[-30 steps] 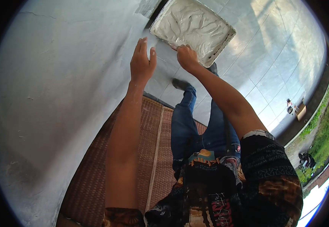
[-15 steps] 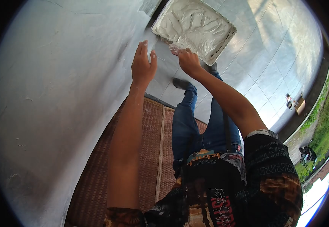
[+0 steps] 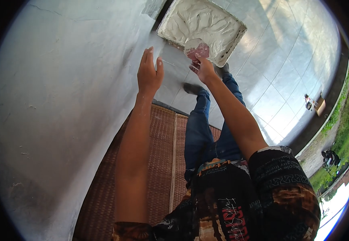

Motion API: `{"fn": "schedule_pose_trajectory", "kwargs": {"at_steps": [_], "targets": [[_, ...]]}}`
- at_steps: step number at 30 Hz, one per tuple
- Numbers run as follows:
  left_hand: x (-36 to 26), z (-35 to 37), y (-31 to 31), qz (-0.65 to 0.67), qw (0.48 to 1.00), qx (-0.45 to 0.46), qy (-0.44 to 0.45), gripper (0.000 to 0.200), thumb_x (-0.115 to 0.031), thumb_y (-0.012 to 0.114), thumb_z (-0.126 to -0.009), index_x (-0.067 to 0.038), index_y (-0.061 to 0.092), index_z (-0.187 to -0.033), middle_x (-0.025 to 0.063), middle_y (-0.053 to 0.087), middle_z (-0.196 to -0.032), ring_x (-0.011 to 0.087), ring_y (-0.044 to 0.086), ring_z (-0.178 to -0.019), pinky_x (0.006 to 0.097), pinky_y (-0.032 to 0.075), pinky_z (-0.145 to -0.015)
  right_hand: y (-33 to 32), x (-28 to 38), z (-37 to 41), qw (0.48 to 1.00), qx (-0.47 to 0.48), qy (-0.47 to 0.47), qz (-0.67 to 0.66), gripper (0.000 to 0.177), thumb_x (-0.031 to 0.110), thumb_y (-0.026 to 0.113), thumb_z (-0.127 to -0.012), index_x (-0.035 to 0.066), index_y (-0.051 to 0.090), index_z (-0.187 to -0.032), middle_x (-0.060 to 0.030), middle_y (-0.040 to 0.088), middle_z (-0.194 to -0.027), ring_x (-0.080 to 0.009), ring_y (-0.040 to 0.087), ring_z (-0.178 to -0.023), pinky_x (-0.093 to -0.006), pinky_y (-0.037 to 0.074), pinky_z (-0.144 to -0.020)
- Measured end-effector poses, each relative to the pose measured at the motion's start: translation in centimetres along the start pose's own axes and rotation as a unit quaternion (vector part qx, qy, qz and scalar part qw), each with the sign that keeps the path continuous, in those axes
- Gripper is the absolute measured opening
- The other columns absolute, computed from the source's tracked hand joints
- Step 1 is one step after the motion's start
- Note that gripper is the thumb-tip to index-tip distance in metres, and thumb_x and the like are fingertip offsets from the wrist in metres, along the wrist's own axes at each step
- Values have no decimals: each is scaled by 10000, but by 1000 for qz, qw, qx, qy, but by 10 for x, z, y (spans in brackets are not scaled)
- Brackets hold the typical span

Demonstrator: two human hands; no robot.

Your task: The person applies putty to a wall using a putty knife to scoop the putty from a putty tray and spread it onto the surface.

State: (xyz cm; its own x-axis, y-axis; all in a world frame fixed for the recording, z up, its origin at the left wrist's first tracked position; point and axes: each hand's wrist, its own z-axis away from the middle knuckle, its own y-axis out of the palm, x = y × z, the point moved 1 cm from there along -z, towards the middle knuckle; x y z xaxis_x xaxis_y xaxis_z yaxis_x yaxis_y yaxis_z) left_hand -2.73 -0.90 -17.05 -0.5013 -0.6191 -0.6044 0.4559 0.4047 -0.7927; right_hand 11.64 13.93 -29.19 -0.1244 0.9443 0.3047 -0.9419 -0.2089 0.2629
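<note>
A square tray (image 3: 231, 47) full of white plaster paste lies on the tiled floor at the top of the head view. My right hand (image 3: 203, 68) is at the tray's near edge, fingers closed on a small putty blade (image 3: 197, 50) smeared with paste. My left hand (image 3: 149, 72) is open with fingers straight, held flat against or just off the grey plastered wall (image 3: 62, 92), to the left of the tray. My legs in blue jeans (image 3: 200, 128) stretch toward the tray.
A brown woven mat (image 3: 158, 160) lies under me along the wall's foot. Glossy floor tiles (image 3: 286, 68) spread to the right, ending at a dark edge with grass beyond. A small box and some objects (image 3: 315, 105) sit far right.
My right hand has lifted from the tray's edge, and the paste-covered blade now shows above it. My left hand has shifted slightly down and left.
</note>
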Motion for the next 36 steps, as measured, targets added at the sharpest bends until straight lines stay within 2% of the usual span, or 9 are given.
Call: {"fn": "schedule_pose_trajectory", "kwargs": {"at_steps": [8,11,12,14,16,19,24,34,36], "targets": [[4,11,1,4,1000,8,-14,470,-222,487,-986,79,476,-1346,285,518,-1361,438,464,-1316,471,410,-1076,-33,-60,9,993,-71,54,-74,185,194,647,-943,23,615,-1004,-55,590,-902,-206,596,-855,-400,549,-800],[5,14,2,0,1000,12,-16,470,-220,483,-990,79,471,-1351,283,517,-1363,437,457,-1323,470,407,-1080,-53,-58,25,952,-24,5,306,145,161,648,-930,18,652,-908,-77,662,-856,-286,670,-812,-413,535,-754],[5,14,2,-2,1000,12,-18,474,-223,478,-992,79,466,-1358,283,513,-1369,437,452,-1328,469,405,-1083,-52,-46,29,951,-23,5,307,145,161,648,-930,18,652,-908,-77,662,-856,-286,670,-812,-413,535,-754],[4,18,4,-4,1000,13,-26,479,-225,474,-995,79,461,-1365,284,509,-1375,438,446,-1333,469,403,-1085,-43,-12,45,747,-21,-359,559,142,90,643,-886,-46,657,-848,-178,648,-861,-353,650,-792,-425,509,-733],[1,18,8,-3,999,6,-49,493,-237,469,-999,75,451,-1380,285,500,-1388,439,442,-1336,470,400,-1088,-29,28,47,677,-3,-463,572,102,45,610,-863,-51,640,-873,-207,643,-918,-423,628,-873,-461,499,-786],[-2,20,14,-4,998,-8,-70,498,-250,461,-1004,70,449,-1384,287,495,-1394,438,445,-1335,472,402,-1088,-9,67,24,634,27,-483,603,112,66,583,-874,-26,647,-866,-182,642,-929,-403,635,-899,-474,504,-813],[-15,19,23,-13,993,-25,-115,505,-265,457,-1009,69,448,-1386,298,498,-1383,438,457,-1325,473,405,-1087,17,80,-21,470,138,-430,759,141,53,509,-873,-8,635,-862,-183,636,-949,-402,634,-932,-492,508,-828],[-48,-3,47,-8,986,-53,-155,503,-271,445,-1010,73,459,-1376,309,502,-1373,443,460,-1322,482,400,-1091,68,88,-54,437,213,-331,809,197,51,544,-804,-18,674,-934,-239,674,-1045,-405,678,-979,-491,543,-848],[-55,-6,48,-5,984,-55,-167,504,-269,444,-1010,74,457,-1378,307,500,-1376,440,458,-1325,481,398,-1093,78,100,-52,494,199,-291,795,221,64,546,-806,-41,664,-961,-262,679,-1041,-424,666,-1003,-497,534,-868]]}}
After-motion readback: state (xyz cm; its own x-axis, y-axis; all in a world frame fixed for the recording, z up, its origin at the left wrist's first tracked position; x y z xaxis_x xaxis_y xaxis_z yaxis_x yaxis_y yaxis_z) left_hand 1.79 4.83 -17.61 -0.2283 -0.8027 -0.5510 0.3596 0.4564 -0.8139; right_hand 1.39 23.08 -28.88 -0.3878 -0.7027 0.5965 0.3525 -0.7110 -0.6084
